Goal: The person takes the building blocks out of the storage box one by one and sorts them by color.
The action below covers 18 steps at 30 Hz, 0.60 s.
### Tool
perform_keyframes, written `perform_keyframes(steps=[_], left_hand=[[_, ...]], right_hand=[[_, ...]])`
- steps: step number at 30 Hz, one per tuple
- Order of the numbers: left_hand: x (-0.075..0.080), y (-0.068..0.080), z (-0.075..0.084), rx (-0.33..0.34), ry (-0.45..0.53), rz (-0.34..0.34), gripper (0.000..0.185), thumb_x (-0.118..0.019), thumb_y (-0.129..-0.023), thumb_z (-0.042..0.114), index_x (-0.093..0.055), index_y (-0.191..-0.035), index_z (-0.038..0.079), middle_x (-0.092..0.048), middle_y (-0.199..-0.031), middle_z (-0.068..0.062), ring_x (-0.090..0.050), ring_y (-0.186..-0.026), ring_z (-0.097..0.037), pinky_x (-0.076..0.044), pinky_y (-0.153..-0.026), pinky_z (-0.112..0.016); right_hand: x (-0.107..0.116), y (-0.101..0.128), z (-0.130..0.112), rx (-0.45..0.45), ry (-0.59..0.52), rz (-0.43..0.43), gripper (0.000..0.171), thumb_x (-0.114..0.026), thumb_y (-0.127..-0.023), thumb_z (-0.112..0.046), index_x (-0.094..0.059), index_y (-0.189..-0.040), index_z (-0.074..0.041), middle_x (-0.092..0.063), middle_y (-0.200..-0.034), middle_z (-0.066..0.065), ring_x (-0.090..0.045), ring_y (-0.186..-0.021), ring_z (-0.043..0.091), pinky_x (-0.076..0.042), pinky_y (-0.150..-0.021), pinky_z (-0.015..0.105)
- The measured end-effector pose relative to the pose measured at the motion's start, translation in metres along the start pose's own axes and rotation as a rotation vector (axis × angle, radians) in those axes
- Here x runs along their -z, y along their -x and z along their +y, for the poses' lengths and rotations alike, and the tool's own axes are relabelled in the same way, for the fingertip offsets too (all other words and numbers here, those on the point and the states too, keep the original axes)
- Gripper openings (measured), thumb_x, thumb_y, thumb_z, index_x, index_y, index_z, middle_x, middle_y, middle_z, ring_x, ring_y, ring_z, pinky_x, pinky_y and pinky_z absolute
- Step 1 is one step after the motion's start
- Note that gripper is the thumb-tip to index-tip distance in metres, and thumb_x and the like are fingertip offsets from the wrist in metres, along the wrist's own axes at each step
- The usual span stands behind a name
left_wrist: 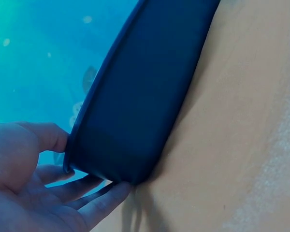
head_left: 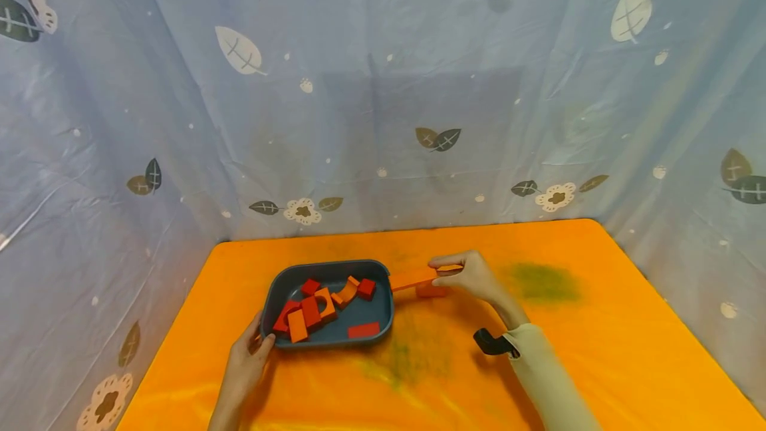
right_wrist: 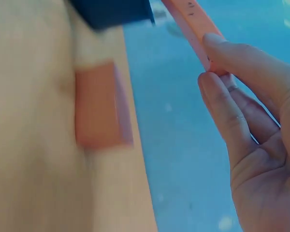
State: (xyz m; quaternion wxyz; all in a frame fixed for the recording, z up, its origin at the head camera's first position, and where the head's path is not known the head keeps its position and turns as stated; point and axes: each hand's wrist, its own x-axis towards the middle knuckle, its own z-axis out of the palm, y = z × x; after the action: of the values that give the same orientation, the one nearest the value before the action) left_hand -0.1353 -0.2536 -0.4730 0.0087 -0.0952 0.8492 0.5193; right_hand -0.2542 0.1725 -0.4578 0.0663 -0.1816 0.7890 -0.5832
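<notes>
The right hand (head_left: 473, 276) pinches one end of a long orange plank (head_left: 414, 278), its length pointing left toward the blue tray (head_left: 383, 324) of blocks just beside it. The left hand (head_left: 250, 358) clasps the tray's near-left corner on the orange desk (head_left: 598, 351).

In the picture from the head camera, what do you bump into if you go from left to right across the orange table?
Left hand → blue tray with blocks inside → long orange block → right hand → green smudge on the table.
</notes>
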Motion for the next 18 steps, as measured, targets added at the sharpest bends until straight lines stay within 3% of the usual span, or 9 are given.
perform_keyframes(steps=[10,18], left_hand=[[0.002,0.002,-0.002,0.035,0.008,0.000,0.061,-0.048,-0.102,0.006,-0.018,-0.154,-0.004,-0.021,-0.156,-0.029,-0.036,-0.135,-0.047,-0.042,-0.101,-0.042],[0.001,0.001,0.001,0.024,0.022,-0.011,0.061,-0.048,-0.102,0.006,-0.017,-0.154,-0.004,-0.020,-0.156,-0.029,-0.034,-0.137,-0.046,-0.041,-0.101,-0.041]], right_hand=[[0.059,0.031,0.022,-0.092,0.120,0.109,0.047,-0.081,-0.081,-0.025,-0.070,-0.122,-0.004,-0.063,-0.128,0.016,-0.069,-0.102,0.023,-0.056,-0.082,0.026],[0.083,0.057,0.041,-0.110,0.265,0.174,0.044,-0.081,-0.081,-0.031,-0.073,-0.118,-0.009,-0.068,-0.121,0.011,-0.067,-0.106,0.021,-0.049,-0.083,0.014]])
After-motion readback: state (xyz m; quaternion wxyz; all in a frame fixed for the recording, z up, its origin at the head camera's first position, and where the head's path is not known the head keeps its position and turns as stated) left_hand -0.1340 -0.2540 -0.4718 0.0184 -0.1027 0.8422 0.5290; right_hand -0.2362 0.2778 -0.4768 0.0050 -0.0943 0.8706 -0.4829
